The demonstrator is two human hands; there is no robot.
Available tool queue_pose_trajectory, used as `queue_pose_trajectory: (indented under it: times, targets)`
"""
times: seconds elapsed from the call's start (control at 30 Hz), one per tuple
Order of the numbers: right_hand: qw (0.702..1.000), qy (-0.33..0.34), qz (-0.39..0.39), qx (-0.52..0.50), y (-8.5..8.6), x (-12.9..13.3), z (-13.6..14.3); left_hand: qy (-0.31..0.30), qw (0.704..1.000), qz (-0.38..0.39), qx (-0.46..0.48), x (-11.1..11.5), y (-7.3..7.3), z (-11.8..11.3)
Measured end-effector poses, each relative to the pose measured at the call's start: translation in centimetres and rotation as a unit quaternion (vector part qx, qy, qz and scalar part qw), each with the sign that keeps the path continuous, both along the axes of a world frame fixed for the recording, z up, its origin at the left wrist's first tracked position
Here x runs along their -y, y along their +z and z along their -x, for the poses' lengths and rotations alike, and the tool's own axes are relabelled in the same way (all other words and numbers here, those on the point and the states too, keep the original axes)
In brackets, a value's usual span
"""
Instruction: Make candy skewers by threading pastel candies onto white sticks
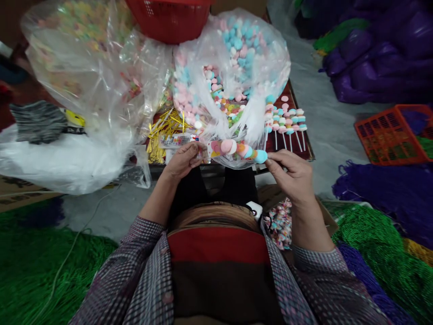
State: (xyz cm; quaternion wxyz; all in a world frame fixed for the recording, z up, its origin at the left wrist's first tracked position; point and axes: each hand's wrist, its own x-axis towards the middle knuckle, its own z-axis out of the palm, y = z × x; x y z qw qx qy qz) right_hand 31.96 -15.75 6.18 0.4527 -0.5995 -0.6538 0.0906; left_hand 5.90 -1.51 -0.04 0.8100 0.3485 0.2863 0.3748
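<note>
A marshmallow candy skewer (241, 150) in pink, white, orange and blue lies level between my two hands, above the table's front edge. My right hand (293, 174) pinches it at its blue right end; the stick there is hidden by my fingers. At its left end sits a clear printed wrapper (212, 149), whose edge my left hand (185, 159) grips with closed fingers. How far the candy is inside the wrapper I cannot tell. Just behind my left hand are more flat wrappers (174, 141) and gold twist ties (169, 126). Several candy skewers (287, 121) lie right of the bag.
A big clear bag of marshmallows (243, 40) stands open on the table, beside another bag of colourful candy (81, 27). Behind them is a red basket (169, 20). Low at my right is a heap of wrapped candy (281, 223); an orange crate (394, 135) stands farther right.
</note>
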Motion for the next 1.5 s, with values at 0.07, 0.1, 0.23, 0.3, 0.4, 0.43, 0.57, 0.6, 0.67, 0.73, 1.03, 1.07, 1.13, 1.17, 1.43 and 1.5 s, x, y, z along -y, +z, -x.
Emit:
queue_pose_trajectory:
  times: [0.07,0.1,0.23,0.3,0.4,0.43,0.57,0.6,0.67,0.73,1.03,1.07,1.13,1.17,1.43,1.5]
  targets:
    - [1.0,-0.002,-0.004,0.017,0.1,0.0,-0.5,0.0,1.0,-0.016,-0.006,-0.1,0.2,0.0]
    - [1.0,0.0,-0.002,0.024,0.1,0.1,-0.7,-0.006,1.0,-0.029,-0.008,-0.2,0.2,0.1]
    - [0.999,0.004,0.018,0.048,0.4,0.2,-1.6,-0.038,0.997,-0.064,-0.031,-0.6,0.2,0.4]
    - [0.998,-0.005,0.023,0.05,0.6,0.3,-2.0,-0.05,0.995,-0.079,-0.044,-0.8,0.2,0.5]
    - [0.999,-0.016,0.032,0.038,0.8,0.3,-2.4,-0.065,0.992,-0.093,-0.06,-0.9,0.2,0.5]
    - [0.999,-0.019,0.039,0.032,0.8,0.3,-2.4,-0.07,0.991,-0.096,-0.063,-1.0,0.3,0.4]
    - [0.997,-0.034,0.069,0.02,0.6,0.5,-2.3,-0.075,0.99,-0.11,-0.056,-1.0,0.2,0.4]
    - [0.997,-0.036,0.072,0.02,0.5,0.6,-2.3,-0.073,0.989,-0.114,-0.054,-1.1,0.1,0.4]
    - [0.997,-0.038,0.071,0.021,0.4,0.8,-2.3,-0.065,0.989,-0.121,-0.053,-1.2,0.0,0.4]
    - [0.997,-0.037,0.066,0.028,0.4,0.9,-2.3,-0.054,0.989,-0.126,-0.055,-1.2,-0.1,0.4]
    - [0.995,-0.069,0.055,0.042,0.6,0.9,-2.1,-0.059,0.989,-0.117,-0.069,-1.2,0.2,0.4]
    - [0.995,-0.073,0.059,0.032,0.4,0.9,-2.2,-0.059,0.989,-0.116,-0.076,-1.3,0.2,0.4]
    - [0.995,-0.071,0.071,0.014,0.0,1.0,-2.3,-0.059,0.987,-0.124,-0.086,-1.3,0.1,0.5]
    - [0.995,-0.064,0.078,0.009,-0.1,1.0,-2.4,-0.059,0.985,-0.134,-0.089,-1.4,0.0,0.6]
    - [0.992,0.004,0.103,0.069,-0.1,1.0,-3.1,-0.057,0.972,-0.182,-0.139,-1.5,-0.1,0.8]
    - [0.991,0.002,0.087,0.1,-0.3,1.0,-3.3,-0.06,0.969,-0.185,-0.152,-1.5,0.3,0.8]
